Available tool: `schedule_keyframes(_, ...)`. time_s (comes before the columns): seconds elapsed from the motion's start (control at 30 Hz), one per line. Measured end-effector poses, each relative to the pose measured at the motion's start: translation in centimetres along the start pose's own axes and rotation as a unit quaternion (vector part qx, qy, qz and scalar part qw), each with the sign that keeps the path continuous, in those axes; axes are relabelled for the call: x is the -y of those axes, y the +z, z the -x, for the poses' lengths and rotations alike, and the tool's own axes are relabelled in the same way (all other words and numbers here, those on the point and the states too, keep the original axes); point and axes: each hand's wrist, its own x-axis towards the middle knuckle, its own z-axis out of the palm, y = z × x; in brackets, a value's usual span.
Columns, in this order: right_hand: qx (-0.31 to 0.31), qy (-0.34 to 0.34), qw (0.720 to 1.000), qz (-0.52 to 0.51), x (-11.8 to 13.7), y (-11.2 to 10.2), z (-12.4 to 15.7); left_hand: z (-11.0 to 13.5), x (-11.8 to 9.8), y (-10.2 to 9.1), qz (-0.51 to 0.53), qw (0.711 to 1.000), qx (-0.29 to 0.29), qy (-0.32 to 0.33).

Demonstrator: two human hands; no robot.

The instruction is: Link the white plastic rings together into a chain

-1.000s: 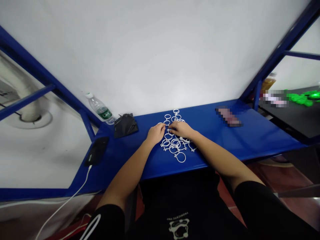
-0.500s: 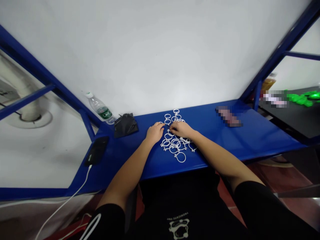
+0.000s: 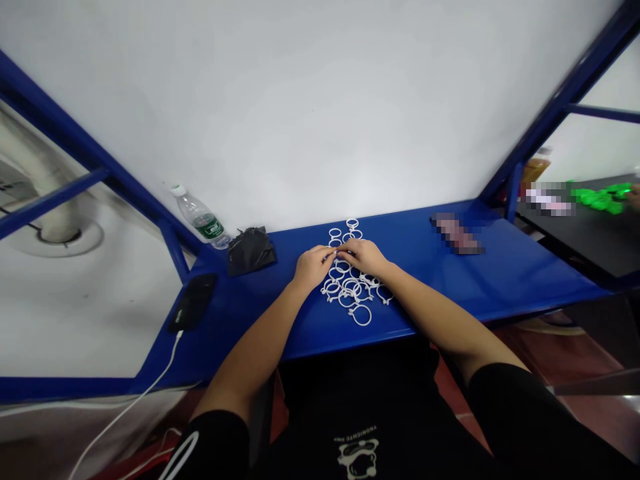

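A pile of several white plastic rings [image 3: 351, 291] lies on the blue table [image 3: 450, 280] in front of me. My left hand [image 3: 313, 265] rests at the pile's left side with its fingers curled. My right hand [image 3: 365, 257] lies over the pile's upper part, fingers bent. The fingertips of both hands meet at a white ring [image 3: 334, 253] and pinch it between them. A few more rings [image 3: 352, 224] lie just beyond the hands.
A water bottle [image 3: 201, 217] and a crumpled black bag [image 3: 249, 249] stand at the back left. A black phone [image 3: 193, 302] with a white cable lies at the left edge. A blurred object [image 3: 457, 233] sits at the back right; green parts [image 3: 600, 197] lie on a neighbouring black table.
Both hands have shifted slightly, and their fingertips have drawn closer together over the ring. The pile has stayed in place.
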Motion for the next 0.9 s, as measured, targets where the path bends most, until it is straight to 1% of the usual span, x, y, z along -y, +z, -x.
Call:
schedule_keyframes(0.13, -0.012, -0.014, 1.000, -0.006, -0.1, 0.1, 0.1, 0.0, 0.0, 0.1, 0.016, 1.000, 0.001, 0.011)
schedule_keyframes(0.33, -0.014, -0.005, 1.000, -0.001, 0.5, 0.3, 0.2, -0.1, 0.0, -0.1, 0.041, 0.999, -0.002, 0.022)
schedule_keyframes(0.47, -0.018, 0.008, 1.000, 0.000, 0.7, 0.2, 0.1, -0.2, 0.2, -0.3, 0.027, 0.999, -0.009, 0.022)
schedule_keyframes(0.53, -0.003, 0.012, 1.000, 0.005, 0.5, 0.1, 0.0, -0.2, 0.6, -0.2, 0.008, 1.000, -0.005, 0.004)
schedule_keyframes(0.67, 0.068, 0.002, 0.998, 0.016, 0.2, 0.1, -0.1, -0.3, 1.5, 0.1, -0.010, 0.998, 0.012, -0.057)
schedule_keyframes(0.77, 0.116, -0.005, 0.993, 0.031, 0.2, 0.4, 0.0, -0.3, 1.4, 0.2, 0.001, 0.997, 0.030, -0.067)
schedule_keyframes(0.83, 0.124, -0.003, 0.992, 0.039, 0.2, 0.6, 0.0, -0.2, 1.1, 0.2, 0.006, 0.997, 0.045, -0.056)
schedule_keyframes(0.9, 0.106, 0.001, 0.994, 0.036, 0.3, 0.6, 0.0, -0.2, 0.8, 0.2, 0.007, 0.997, 0.058, -0.047)
